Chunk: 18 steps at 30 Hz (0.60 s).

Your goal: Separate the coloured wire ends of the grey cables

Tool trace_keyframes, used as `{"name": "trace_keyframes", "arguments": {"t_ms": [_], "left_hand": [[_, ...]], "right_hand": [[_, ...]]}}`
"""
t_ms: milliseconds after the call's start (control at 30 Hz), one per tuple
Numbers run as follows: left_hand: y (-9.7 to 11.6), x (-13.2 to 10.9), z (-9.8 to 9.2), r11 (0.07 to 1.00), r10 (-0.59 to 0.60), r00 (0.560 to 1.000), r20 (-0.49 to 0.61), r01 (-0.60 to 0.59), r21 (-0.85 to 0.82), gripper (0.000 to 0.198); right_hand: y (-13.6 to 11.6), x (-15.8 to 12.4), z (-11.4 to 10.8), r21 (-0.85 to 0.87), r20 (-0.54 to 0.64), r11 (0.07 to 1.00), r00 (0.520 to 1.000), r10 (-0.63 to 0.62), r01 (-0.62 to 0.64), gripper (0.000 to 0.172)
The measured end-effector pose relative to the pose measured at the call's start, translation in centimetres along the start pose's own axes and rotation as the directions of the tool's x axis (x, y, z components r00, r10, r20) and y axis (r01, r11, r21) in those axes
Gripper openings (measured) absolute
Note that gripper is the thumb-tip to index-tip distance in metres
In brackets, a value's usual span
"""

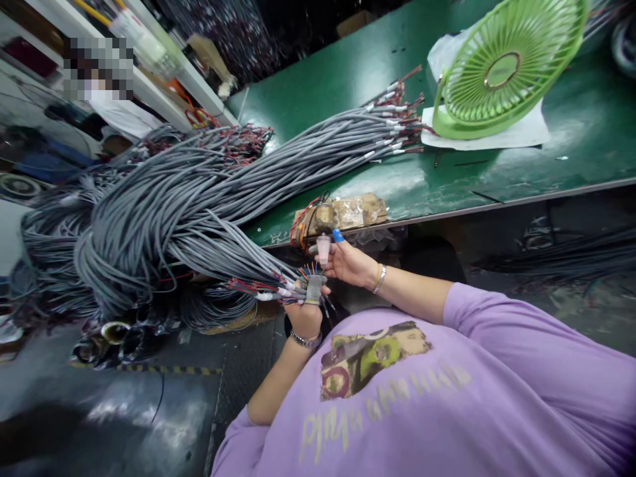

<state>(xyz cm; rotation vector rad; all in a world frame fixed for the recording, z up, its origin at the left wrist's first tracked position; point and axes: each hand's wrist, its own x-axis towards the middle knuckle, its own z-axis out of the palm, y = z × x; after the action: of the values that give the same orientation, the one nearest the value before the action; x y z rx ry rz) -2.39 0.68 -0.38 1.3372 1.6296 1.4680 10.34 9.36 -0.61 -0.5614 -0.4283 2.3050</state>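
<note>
My left hand (304, 317) is closed around the end of a grey cable, close to a bundle of cable ends (278, 291). Against its fingers sits a grey block-like piece (313, 289), with thin coloured wires (311, 269) fanning out above it. Just beyond, my right hand (350, 264) has its fingers bent around a pale, translucent, tapered plastic piece (323, 249). One finger of that hand wears a blue cover (338, 235). Whether the right fingers also touch the coloured wires I cannot make out.
A large heap of grey cables (134, 218) spills over the left part of the green table (298, 106). A taped wooden block (355, 211) with wires lies at the table's edge. To the right stands a green fan (501, 73). Another person (116, 109) is at the upper left.
</note>
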Motion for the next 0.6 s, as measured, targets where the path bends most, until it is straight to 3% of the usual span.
{"name": "trace_keyframes", "arguments": {"t_ms": [133,300,400,500,600], "left_hand": [[0.2,0.4,0.4,0.992,0.091,0.993,-0.069,-0.096,-0.077,0.025],[0.2,1.2,1.0,0.994,0.110,0.991,-0.075,-0.112,-0.014,0.024],[0.3,1.4,1.1,0.994,0.111,0.990,-0.082,-0.111,0.005,0.024],[0.5,1.4,1.2,0.991,0.125,0.990,-0.064,-0.122,0.055,0.023],[0.5,1.4,1.3,0.985,0.140,0.989,-0.044,-0.135,0.104,0.023]], "right_hand": [[-0.5,-0.4,0.0,-0.059,-0.014,0.998,1.000,-0.019,0.018,0.051],[-0.5,-0.5,0.2,-0.150,-0.003,0.977,0.989,-0.151,0.149,0.036],[0.0,-0.4,0.1,-0.241,-0.030,0.936,0.962,-0.271,0.257,0.045],[0.5,-0.1,-0.2,-0.376,-0.091,0.856,0.905,-0.416,0.355,0.054],[0.7,0.4,-0.2,-0.340,-0.073,0.885,0.930,-0.361,0.317,0.057]]}}
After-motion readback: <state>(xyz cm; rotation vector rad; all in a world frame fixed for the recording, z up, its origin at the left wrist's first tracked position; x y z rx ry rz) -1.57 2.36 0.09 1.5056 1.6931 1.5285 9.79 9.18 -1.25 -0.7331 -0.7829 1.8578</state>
